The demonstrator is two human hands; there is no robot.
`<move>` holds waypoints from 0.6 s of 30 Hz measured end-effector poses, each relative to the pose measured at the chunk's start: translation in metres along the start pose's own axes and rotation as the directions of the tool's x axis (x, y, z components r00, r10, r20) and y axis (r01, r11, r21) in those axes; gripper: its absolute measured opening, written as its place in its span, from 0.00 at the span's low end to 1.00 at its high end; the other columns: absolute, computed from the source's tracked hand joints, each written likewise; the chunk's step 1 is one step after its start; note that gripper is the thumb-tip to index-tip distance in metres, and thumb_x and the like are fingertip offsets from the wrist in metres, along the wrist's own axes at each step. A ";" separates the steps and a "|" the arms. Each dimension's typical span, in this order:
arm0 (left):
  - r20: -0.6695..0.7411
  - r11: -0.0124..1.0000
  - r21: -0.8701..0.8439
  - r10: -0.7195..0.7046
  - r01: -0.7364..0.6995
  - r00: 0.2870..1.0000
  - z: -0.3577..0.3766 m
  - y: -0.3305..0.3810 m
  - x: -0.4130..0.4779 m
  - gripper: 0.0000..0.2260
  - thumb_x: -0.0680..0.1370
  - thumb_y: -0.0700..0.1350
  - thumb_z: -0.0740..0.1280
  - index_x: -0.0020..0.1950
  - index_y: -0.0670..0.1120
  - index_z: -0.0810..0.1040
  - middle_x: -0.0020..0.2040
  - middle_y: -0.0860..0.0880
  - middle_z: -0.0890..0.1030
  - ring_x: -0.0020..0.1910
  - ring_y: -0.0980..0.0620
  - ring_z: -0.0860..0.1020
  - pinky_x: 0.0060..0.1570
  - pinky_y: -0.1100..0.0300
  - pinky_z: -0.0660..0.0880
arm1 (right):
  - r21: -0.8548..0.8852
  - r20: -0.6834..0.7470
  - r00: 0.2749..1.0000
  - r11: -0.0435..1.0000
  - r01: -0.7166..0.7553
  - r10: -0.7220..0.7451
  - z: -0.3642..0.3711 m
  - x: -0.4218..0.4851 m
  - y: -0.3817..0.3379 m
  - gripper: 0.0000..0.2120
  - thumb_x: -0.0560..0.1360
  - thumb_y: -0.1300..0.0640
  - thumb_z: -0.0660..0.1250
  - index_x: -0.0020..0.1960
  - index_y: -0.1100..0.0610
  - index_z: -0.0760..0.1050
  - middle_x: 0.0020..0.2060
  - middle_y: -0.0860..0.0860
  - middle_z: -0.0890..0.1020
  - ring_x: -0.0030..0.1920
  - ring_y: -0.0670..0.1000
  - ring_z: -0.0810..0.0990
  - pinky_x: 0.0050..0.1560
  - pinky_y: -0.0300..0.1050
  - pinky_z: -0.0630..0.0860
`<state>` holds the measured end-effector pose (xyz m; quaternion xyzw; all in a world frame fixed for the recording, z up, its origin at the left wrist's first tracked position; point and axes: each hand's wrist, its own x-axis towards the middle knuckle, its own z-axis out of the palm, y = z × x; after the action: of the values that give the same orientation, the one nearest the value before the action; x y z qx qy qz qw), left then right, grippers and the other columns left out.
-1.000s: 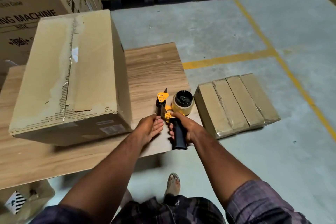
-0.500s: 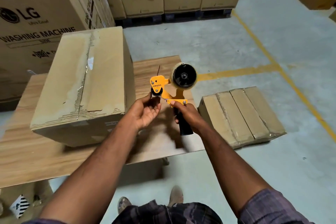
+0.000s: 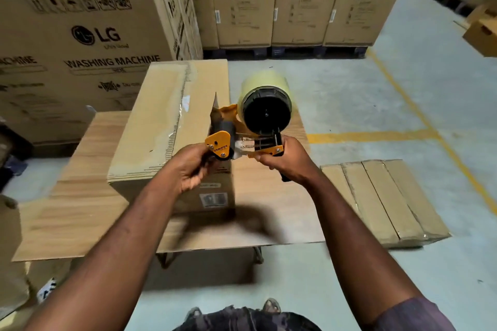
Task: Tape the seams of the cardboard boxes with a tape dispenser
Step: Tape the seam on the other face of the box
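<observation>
A person holds an orange tape dispenser (image 3: pixel 243 140) in the air above a wooden table (image 3: pixel 80 209), in front of a tall cardboard box (image 3: pixel 161 121) standing on it. The dispenser's long axis runs left to right, roller end pointing left. The right hand (image 3: pixel 285 160) grips the black handle; the left hand (image 3: pixel 191 169) pinches the roller end. The yellowish tape roll (image 3: pixel 265 88) sits uppermost, its hub facing the camera.
</observation>
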<state>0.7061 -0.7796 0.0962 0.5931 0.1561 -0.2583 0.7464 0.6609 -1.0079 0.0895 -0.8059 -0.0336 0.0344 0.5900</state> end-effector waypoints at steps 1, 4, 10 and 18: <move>-0.036 0.993 0.116 0.033 -0.029 0.999 -0.013 0.002 -0.001 0.11 0.82 0.35 0.61 0.40 0.42 0.77 0.29 0.46 0.80 0.26 0.56 0.80 0.19 0.67 0.71 | -0.034 0.011 1.000 0.999 0.008 -0.007 0.007 0.003 -0.005 0.07 0.73 0.60 0.77 0.43 0.52 0.79 0.27 0.41 0.80 0.27 0.39 0.75 0.28 0.30 0.69; -0.115 0.933 0.346 0.144 -0.097 0.983 -0.054 0.009 -0.003 0.10 0.78 0.36 0.63 0.38 0.42 0.78 0.33 0.41 0.80 0.31 0.50 0.80 0.30 0.63 0.75 | -0.138 0.036 0.999 0.990 0.043 -0.038 0.030 0.012 -0.019 0.08 0.70 0.57 0.80 0.41 0.52 0.80 0.31 0.44 0.82 0.32 0.39 0.77 0.36 0.37 0.72; -0.128 0.896 0.423 0.207 -0.135 0.970 -0.132 0.019 -0.025 0.13 0.80 0.36 0.65 0.36 0.40 0.79 0.25 0.49 0.76 0.23 0.58 0.71 0.24 0.68 0.69 | -0.332 0.098 0.994 0.939 0.086 -0.057 0.071 0.030 -0.040 0.15 0.65 0.51 0.84 0.39 0.43 0.77 0.34 0.35 0.83 0.37 0.36 0.80 0.37 0.35 0.71; -0.206 0.881 0.439 0.291 -0.177 0.934 -0.215 0.029 -0.030 0.06 0.80 0.39 0.70 0.43 0.41 0.80 0.30 0.47 0.82 0.26 0.58 0.77 0.27 0.67 0.74 | -0.532 0.180 0.983 0.837 0.131 -0.040 0.127 0.064 -0.065 0.22 0.61 0.35 0.77 0.50 0.44 0.80 0.40 0.39 0.85 0.43 0.40 0.83 0.46 0.47 0.81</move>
<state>0.7142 -0.5610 0.0821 0.7813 0.1232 -0.1103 0.6018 0.7116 -0.8614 0.1125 -0.9318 -0.1258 0.0623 0.3348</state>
